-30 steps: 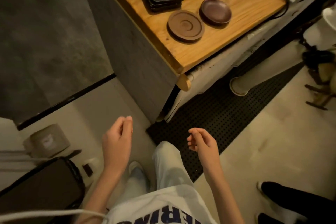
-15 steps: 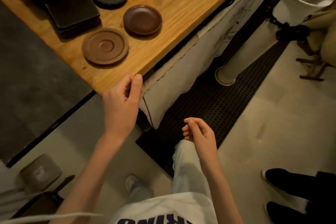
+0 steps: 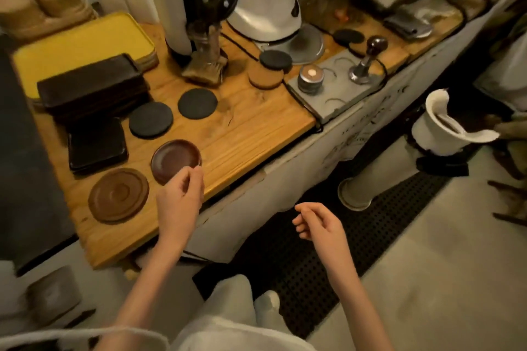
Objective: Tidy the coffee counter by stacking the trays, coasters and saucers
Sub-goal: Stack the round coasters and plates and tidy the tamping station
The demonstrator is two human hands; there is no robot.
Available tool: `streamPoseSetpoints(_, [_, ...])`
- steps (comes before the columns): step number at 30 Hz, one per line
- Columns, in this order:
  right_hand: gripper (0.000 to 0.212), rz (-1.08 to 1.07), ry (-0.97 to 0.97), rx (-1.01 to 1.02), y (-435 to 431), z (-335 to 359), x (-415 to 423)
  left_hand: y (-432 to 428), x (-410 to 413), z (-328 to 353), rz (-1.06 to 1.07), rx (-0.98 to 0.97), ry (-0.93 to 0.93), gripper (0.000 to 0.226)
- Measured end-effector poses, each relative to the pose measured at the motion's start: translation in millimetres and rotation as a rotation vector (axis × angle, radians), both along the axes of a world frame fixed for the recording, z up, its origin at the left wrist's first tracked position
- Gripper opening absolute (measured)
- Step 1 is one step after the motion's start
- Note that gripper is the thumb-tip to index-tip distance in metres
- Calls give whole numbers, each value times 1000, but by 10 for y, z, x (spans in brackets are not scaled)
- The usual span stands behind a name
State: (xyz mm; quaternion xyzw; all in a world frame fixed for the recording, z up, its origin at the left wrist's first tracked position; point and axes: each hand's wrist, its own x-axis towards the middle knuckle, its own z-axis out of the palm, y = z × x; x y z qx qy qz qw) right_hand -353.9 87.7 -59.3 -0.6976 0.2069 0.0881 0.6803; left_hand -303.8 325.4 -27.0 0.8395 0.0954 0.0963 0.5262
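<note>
The left hand [image 3: 180, 199] hovers at the near rim of the dark brown saucer [image 3: 174, 159], thumb and forefinger narrowed to a pinch at its edge (whether they already grip it I cannot tell), while the right hand [image 3: 319, 225] hangs loosely curled and empty over the black floor mat [image 3: 288, 253]. The saucer sits hollow-side up near the front of the wooden counter [image 3: 251, 128], beside a flat ridged saucer [image 3: 118, 194] to its left, with two round black coasters [image 3: 151, 120] and stacked dark square trays [image 3: 91, 85] lying flat behind; being round, the saucers have no long axis, and the writing on the white counter front [image 3: 353, 139] is too blurred to read.

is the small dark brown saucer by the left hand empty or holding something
Empty: the saucer's glossy inside is bare, with the left hand at its near rim.
</note>
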Motion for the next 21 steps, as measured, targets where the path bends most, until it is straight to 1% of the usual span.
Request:
streamPoseSetpoints(3, [19, 57, 29, 28, -68, -13, 300, -223, 208, -10, -13, 27, -16, 44])
streamPoseSetpoints(7, [17, 162, 11, 56, -168, -54, 619, -536, 597, -141, -33, 46, 44, 44])
streamPoseSetpoints(9, [17, 181, 9, 32, -296, -74, 839, -676, 886, -219, -29, 46, 52, 42])
streamPoseSetpoints(12, [18, 148, 32, -19, -502, -95, 1184, -832, 1335, -311, 6, 10, 53, 40])
streamPoseSetpoints(15, [18, 107, 40, -34, -656, -88, 1520, -916, 1659, -449, 94, 36, 87, 38])
streamPoseSetpoints(17, [17, 99, 40, -54, -721, -91, 1699, -950, 1725, -566, 191, 107, 108, 34])
streamPoseSetpoints(21, [16, 154, 26, -72, -797, -74, 2065, -996, 1746, -633, 289, 180, 104, 28])
